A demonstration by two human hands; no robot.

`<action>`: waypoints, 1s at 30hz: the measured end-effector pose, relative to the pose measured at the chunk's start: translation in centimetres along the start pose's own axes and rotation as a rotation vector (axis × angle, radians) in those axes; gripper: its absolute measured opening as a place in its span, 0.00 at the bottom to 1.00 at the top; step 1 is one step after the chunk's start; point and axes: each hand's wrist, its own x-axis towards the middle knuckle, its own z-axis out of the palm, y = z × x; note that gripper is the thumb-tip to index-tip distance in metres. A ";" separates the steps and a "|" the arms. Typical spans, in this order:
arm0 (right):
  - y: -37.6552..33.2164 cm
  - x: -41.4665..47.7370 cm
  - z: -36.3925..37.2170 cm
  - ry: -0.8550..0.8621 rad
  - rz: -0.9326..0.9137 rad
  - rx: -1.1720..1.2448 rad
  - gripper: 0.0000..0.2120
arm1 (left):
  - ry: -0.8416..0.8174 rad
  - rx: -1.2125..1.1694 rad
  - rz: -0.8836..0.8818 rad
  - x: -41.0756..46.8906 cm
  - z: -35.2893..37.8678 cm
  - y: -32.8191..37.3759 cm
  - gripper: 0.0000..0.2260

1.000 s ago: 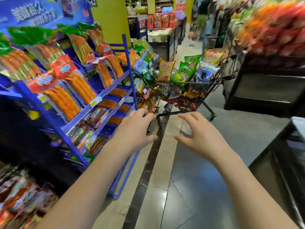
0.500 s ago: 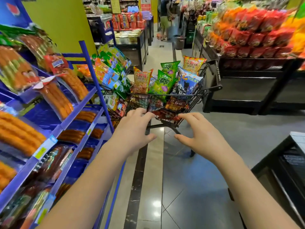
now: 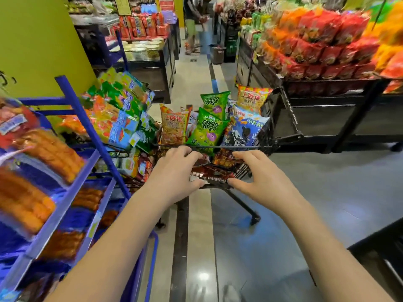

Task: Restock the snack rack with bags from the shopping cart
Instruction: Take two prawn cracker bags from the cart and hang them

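Observation:
A black wire shopping cart [image 3: 281, 118] stands in the aisle ahead of me, packed with upright snack bags: green onion-ring bags [image 3: 207, 127], an orange bag [image 3: 174, 127], a blue bag [image 3: 245, 129] and dark red packs [image 3: 210, 172] low at the near end. My left hand [image 3: 174, 175] and my right hand [image 3: 262, 177] are at the cart's near end, fingers spread by its top rim, thumbs low, nothing held. Just left of the cart stands the snack rack [image 3: 117, 118], a wire one loaded with colourful bags.
A blue shelf rack [image 3: 72, 171] of sausage packs fills the left, against a yellow pillar [image 3: 39, 40]. A black display table [image 3: 327, 90] heaped with red and orange bags lines the right. A dark fixture [image 3: 381, 258] sits at lower right. A person [image 3: 192, 25] stands far down the aisle.
I have walked closer; the cart has grown larger in view. Both hands have reached forward from mid-air to the cart's near end.

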 end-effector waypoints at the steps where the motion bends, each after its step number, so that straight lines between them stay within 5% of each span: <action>1: 0.5 1.5 0.3 -0.002 -0.006 0.001 0.33 | -0.001 -0.003 -0.007 1.4 0.2 -0.4 0.33; 13: 6.1 20.7 3.6 -0.091 -0.123 0.019 0.35 | -0.055 0.006 -0.125 18.3 2.4 -4.9 0.33; 30: 3.2 39.6 14.4 -0.237 -0.046 0.005 0.35 | -0.140 -0.131 -0.199 30.9 6.5 -22.7 0.32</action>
